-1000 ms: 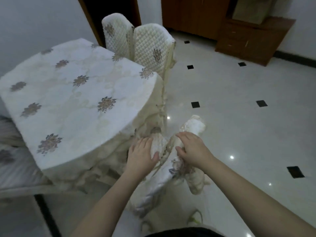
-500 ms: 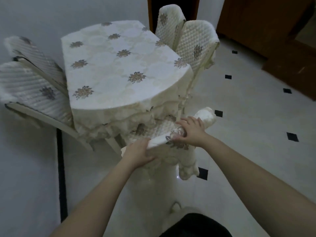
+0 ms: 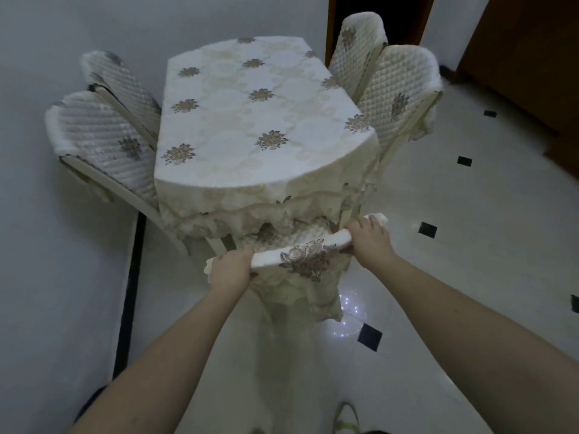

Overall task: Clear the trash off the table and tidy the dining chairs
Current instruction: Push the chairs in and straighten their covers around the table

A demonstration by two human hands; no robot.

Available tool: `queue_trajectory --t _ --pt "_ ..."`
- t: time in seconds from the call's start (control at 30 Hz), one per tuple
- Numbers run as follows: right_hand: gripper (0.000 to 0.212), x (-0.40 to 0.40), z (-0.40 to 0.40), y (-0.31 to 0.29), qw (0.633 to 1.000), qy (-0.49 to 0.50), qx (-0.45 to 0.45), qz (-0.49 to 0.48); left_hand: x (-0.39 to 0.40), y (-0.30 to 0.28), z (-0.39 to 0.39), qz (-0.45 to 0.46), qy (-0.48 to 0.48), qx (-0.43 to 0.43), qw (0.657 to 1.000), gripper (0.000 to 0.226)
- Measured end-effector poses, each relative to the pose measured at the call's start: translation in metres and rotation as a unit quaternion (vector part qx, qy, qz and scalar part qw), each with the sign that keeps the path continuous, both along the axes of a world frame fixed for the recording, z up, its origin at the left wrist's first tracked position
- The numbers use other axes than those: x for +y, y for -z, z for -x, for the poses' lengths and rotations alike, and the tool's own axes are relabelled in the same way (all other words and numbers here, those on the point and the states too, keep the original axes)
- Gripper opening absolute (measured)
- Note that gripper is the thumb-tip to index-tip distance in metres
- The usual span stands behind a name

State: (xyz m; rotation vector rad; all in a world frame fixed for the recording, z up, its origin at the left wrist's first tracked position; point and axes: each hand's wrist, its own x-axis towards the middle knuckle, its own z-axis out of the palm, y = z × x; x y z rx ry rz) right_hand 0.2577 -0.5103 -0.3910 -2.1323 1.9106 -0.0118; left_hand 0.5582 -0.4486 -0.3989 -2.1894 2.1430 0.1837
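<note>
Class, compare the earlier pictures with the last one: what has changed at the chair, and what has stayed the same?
The near chair went from tilted to level. The left hand and right hand spread to opposite ends of its top. The table and side chairs stayed put.

Far up past the hands, a dark open doorway (image 3: 360,14) shows in the pale wall (image 3: 94,23). Off to the right of the hands stands a big brown wooden cupboard (image 3: 517,51). The shiny white tile floor (image 3: 470,245) has small black squares (image 3: 427,229). A thin black strip (image 3: 130,292) runs along the floor left of the hands.
</note>
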Motion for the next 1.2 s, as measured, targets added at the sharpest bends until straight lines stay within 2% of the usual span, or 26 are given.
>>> queue_trajectory --t 0.17,0.37,0.83,1.07,1.2 --pt "0.068 -0.024 0.003 0.005 0.998 -0.026 0.06 -0.016 -0.005 0.006 0.001 0.014 -0.01 -0.011 1.0 0.032" --pt "0.042 -0.024 -0.013 0.013 0.997 -0.028 0.065 0.002 -0.015 0.004 -0.016 0.0 -0.012 -0.021 1.0 0.03" --pt "0.046 -0.029 -0.021 0.005 0.994 -0.044 0.091 -0.039 -0.013 0.007 -0.019 0.027 -0.033 0.013 0.999 0.024" --pt "0.048 -0.026 -0.016 0.001 0.994 -0.057 0.083 -0.042 -0.006 0.008 -0.016 0.008 -0.013 -0.027 1.0 0.032" --pt "0.051 -0.025 -0.014 0.001 0.994 -0.066 0.085 -0.033 -0.001 0.008 -0.016 0.006 -0.008 -0.02 1.0 0.031"
